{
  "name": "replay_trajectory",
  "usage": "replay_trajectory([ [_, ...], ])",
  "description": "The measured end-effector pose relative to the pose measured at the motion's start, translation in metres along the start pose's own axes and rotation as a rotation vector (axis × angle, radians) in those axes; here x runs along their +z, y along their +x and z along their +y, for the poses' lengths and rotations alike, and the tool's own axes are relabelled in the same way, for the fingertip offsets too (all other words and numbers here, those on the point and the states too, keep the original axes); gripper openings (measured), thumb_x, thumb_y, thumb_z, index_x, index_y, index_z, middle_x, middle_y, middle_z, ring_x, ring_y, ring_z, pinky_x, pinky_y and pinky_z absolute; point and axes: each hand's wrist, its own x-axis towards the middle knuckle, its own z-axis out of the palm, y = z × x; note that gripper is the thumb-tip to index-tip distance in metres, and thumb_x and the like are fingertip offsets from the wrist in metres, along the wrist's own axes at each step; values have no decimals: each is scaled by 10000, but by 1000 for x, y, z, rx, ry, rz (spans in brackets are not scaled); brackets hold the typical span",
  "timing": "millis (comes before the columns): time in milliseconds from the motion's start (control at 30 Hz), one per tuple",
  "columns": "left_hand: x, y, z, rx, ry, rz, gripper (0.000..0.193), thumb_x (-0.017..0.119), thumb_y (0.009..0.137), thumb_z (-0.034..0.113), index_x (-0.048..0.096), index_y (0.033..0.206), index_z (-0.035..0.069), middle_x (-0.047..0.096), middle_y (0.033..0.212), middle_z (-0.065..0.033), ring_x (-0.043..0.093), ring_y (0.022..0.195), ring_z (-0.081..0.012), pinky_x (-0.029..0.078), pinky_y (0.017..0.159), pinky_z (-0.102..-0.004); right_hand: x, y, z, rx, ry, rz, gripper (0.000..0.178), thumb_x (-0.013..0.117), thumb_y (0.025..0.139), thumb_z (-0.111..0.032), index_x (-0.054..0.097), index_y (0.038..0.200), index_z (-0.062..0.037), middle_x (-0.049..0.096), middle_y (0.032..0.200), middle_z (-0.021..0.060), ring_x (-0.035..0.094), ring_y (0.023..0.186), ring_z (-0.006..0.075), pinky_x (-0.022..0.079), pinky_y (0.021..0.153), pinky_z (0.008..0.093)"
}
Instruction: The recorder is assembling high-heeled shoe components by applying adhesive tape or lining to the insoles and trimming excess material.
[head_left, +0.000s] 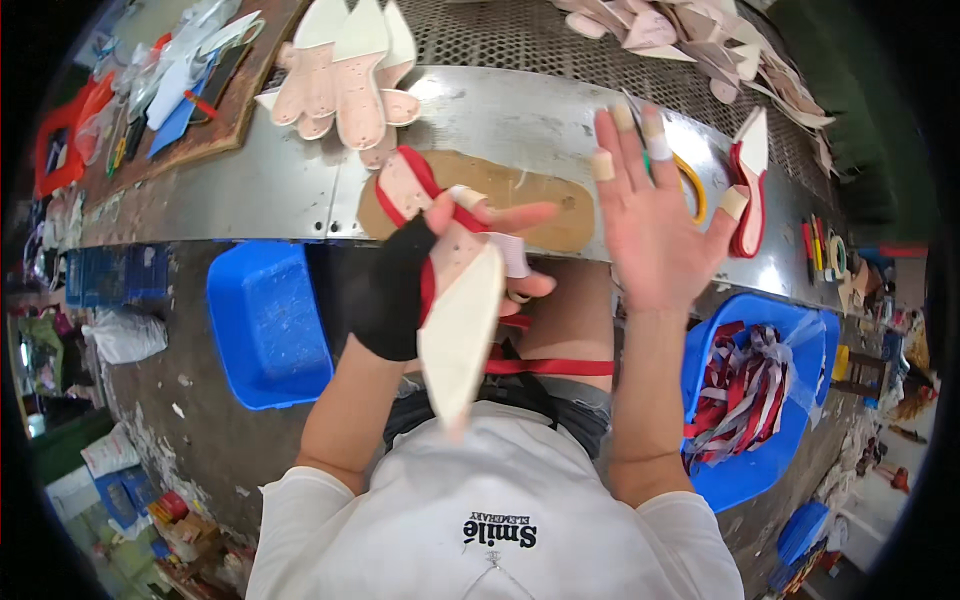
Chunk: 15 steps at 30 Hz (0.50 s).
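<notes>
Far left: cluttered brown board (215,120) with blue, white and red tools, resting on the curved grey metal bench (300,185). Below the bench edge, an empty blue plastic tub (265,320) on the floor, left of the person's lap.

Top centre-left: fan of pale pink perforated leather pieces (345,80) lying on the bench, near its perforated back section.

Centre: left hand (420,270), wearing a black fingerless wrap, fingers closed around a pointed cream and pink shoe upper piece with red edging (455,310). Piece is held over the lap, pointed end tilted down toward the person, red-trimmed end up near the bench. Fingers taped. Just behind the hand, a flat tan oval insole-shaped board (550,205) lies on the bench. Red strap (555,367) runs across the lap under the held piece.

Right of centre: right hand (655,215) raised, fingers spread wide apart, palm facing the camera, holding nothing; beige tape on several fingertips. Behind it, a yellow loop, partly hidden.

Right: red and white pointed shoe piece (748,185) on the bench. Lower right: blue plastic tub holding red, white and grey strips (750,390). Top right: pile of pale cut leather pieces (700,40).
</notes>
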Motion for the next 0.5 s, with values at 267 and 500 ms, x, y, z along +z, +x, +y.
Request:
replay_trajectory([
  [267,11,5,-12,375,234,247,329,528,929,381,549,914,53,422,1347,-253,385,1303,-356,414,1031,-414,-61,-2,-93,-277,-2805,286,333,607,754,-80,585,1061,47,584,969,223,576,917,384,457,828,425],
  [500,6,6,-5,461,98,42,292,519,947,309,533,920,18,359,1415,-195,297,1360,-268,305,1094,-338,-70,18,-112,-143,-2849,460,386,641,711,-195,590,1005,50,605,837,237,585,777,418,474,743,449],
])
